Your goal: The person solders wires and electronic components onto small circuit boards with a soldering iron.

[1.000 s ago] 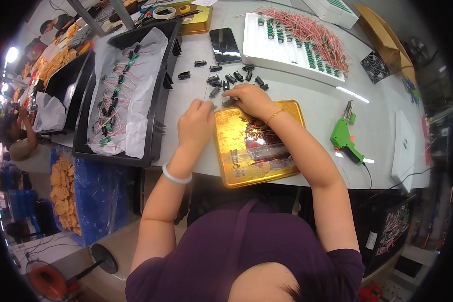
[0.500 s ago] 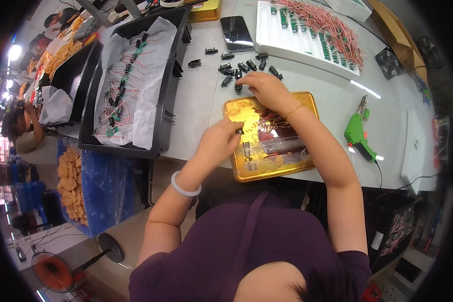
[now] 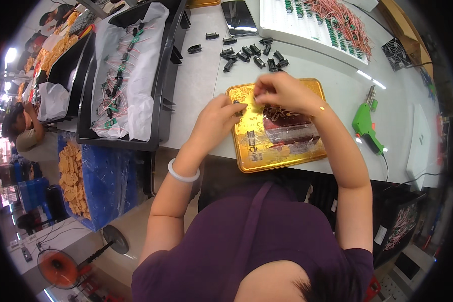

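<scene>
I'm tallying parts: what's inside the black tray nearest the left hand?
White paper lines the tray; black and green wired parts lie on it. The paper covers the tray's floor, so that can't be seen.

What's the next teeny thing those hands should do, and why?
Maybe bring the right hand a little closer to the small black part. The left hand seems to pinch that part, and both hands are near each other above the gold tin. Whether the right fingers hold something is too blurred to tell.

The gold tin looks glossy metal, the black tray plastic, its white liner matt paper
</scene>
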A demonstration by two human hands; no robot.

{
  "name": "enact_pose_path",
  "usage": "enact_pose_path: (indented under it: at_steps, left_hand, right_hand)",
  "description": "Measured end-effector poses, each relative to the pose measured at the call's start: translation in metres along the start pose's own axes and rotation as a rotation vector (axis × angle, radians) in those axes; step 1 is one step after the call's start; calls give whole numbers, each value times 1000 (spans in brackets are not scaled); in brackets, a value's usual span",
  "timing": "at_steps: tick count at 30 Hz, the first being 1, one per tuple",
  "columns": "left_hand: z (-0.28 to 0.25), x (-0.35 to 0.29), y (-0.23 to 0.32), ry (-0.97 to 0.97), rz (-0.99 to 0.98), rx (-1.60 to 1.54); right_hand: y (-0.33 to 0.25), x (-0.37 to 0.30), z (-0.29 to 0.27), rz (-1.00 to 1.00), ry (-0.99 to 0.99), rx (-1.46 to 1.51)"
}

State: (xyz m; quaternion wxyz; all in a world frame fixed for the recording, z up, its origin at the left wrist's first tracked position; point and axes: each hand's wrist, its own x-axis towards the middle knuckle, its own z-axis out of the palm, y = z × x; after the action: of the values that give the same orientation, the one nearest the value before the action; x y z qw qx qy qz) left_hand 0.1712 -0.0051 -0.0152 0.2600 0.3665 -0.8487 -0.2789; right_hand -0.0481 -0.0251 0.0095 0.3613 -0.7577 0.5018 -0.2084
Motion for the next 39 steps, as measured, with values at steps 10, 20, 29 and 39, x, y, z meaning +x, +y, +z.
enact_pose_path:
  at_steps: [10, 20, 29, 39]
  left_hand:
    - [-4, 7, -6, -7, 70, 110]
    - [18, -42, 34, 173, -153, -8]
    - [21, -42, 37, 128, -93, 36]
    - [22, -40, 38, 116, -90, 77]
  right_hand:
    - [27, -44, 14, -53, 222, -82]
    - [13, -66, 22, -82, 366, -225]
    - [-7, -85, 49, -197, 236, -68]
    - [-7, -83, 55, -182, 238, -133]
